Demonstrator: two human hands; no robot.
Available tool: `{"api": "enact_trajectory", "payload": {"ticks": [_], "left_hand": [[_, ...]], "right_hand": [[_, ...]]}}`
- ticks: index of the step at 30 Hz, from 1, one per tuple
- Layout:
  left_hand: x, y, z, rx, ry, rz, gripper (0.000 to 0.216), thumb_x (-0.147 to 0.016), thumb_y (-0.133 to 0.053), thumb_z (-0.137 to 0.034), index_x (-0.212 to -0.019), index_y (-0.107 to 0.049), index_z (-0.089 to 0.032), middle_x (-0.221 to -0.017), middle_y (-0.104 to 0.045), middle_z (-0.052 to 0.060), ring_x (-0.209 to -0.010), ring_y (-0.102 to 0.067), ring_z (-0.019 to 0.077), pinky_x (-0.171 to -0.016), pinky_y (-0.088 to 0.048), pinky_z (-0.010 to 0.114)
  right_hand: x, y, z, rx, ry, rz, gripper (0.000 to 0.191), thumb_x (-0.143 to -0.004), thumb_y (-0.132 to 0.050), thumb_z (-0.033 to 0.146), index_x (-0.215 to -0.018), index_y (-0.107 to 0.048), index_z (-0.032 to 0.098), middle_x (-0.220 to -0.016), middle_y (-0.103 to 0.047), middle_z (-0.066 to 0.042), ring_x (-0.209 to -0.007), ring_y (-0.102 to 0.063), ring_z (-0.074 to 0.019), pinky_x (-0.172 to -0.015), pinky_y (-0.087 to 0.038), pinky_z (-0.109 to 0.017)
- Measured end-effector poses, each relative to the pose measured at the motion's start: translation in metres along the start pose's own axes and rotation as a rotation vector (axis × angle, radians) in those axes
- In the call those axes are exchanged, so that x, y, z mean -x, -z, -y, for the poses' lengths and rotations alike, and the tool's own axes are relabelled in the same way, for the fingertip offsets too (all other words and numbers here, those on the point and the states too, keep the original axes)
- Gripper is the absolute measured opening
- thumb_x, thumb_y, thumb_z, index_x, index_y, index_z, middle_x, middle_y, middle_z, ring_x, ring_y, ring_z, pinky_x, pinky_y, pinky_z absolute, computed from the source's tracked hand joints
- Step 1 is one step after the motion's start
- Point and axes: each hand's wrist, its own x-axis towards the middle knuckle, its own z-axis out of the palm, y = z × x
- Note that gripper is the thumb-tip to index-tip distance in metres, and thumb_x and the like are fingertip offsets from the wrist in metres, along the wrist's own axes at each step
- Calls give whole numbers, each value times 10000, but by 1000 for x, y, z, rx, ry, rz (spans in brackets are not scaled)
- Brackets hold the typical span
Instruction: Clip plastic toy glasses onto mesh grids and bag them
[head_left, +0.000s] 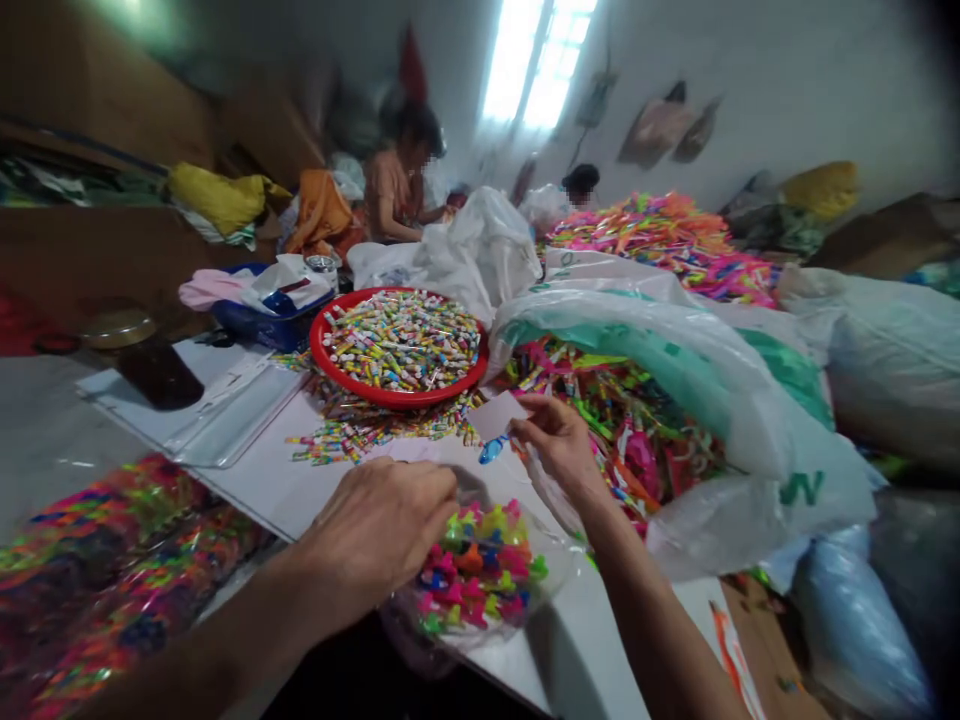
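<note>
My left hand [379, 530] is curled over the top of a clear plastic bag [480, 625] packed with small pink, green, yellow and blue plastic toys. Its fingers seem to pinch the bag's neck. My right hand [555, 440] is raised just beyond it, pinching a small white card [499, 415] between its fingertips. A little blue plastic piece [493, 451] shows at the card's lower edge, partly hidden. Both hands sit above a white tabletop [262, 490].
A red round tray [352, 375] heaped with small striped items stands ahead, with more spilled around it. A large white plastic sack [675, 370] lies right, over loose colourful pieces. A clear folder, a dark jar and a blue basket sit left. Two people work at the back.
</note>
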Motion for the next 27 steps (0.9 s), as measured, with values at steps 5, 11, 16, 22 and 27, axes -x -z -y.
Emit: {"api": "enact_trajectory", "payload": {"ticks": [5,11,16,22,27], "left_hand": [[-9,14,3,37,97,-133,224,-875,-445,-305,-792,-621,-193,-728,-663,32,-676,-592,179,-595,-330,261],[-10,25,4,219,57,-261,238,-868,-464,-308,-790,-642,-170,-711,-654,10,-656,-572,150,-607,-367,242],[22,36,1,213,-208,-94,371,-801,-596,-349,-1157,-595,-243,-1117,-634,36,-976,-588,203,-831,-421,273],[1,24,0,-86,-101,-16,173,-821,-514,-243,-739,-653,-182,-706,-638,55,-679,-584,201,-645,-387,283],[-24,13,2,104,23,-202,327,-858,-464,-358,-594,-537,-180,-551,-524,-2,-537,-477,137,-538,-254,258]], "right_hand": [[43,22,105,57,376,-2,196,-641,-794,278,-785,-673,222,-704,-667,9,-631,-605,-149,-598,-505,-287],[69,2,146,513,419,470,76,-738,-710,202,-785,-717,261,-697,-653,10,-593,-556,-109,-553,-434,-219],[73,9,147,689,507,405,111,-782,-666,199,-844,-720,273,-731,-662,3,-583,-555,-103,-532,-417,-207],[88,18,169,693,665,340,191,-795,-647,164,-915,-699,304,-770,-677,2,-615,-600,-118,-533,-439,-220],[81,-9,153,881,638,590,158,-837,-575,129,-808,-668,253,-708,-628,12,-554,-543,-94,-501,-378,-209]]}}
